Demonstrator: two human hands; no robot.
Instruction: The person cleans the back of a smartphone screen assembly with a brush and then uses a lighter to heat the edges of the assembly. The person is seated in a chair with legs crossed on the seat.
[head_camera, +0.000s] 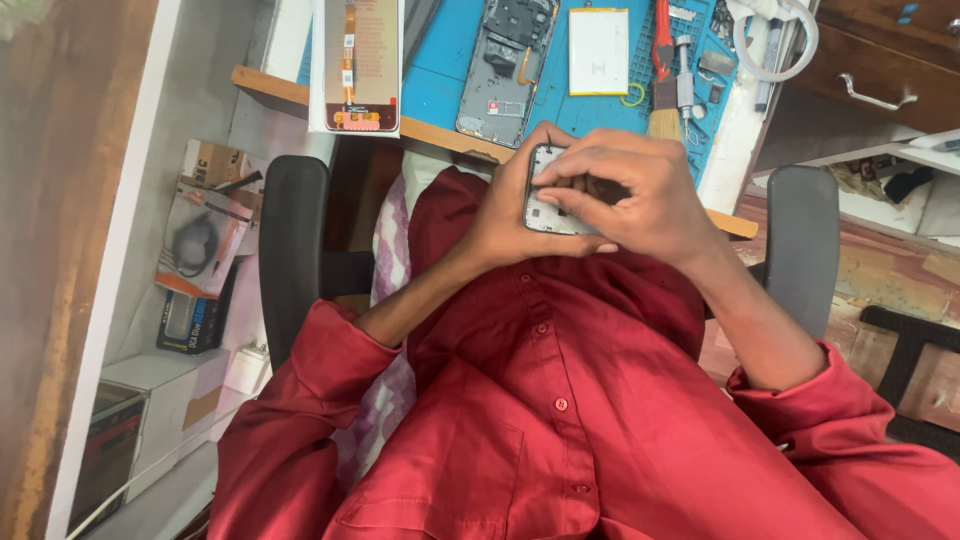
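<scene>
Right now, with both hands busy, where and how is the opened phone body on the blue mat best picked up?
Take the opened phone body across its two long side edges near the middle, coming straight down from above. It lies flat on the blue mat, insides up, with bare mat on either side, though the white battery sits fairly close on one side.

At the top of the frame, a blue rubber work mat (440, 50) carries an opened grey phone chassis (505, 70), a white rectangular battery (598, 50) and a red-handled brush (663, 90); black chair armrests (292, 250) flank a red shirt (560, 400).

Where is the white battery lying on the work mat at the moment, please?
The white battery lies flat on the blue mat at the top of the head view, between the opened phone body and the brush.
</scene>
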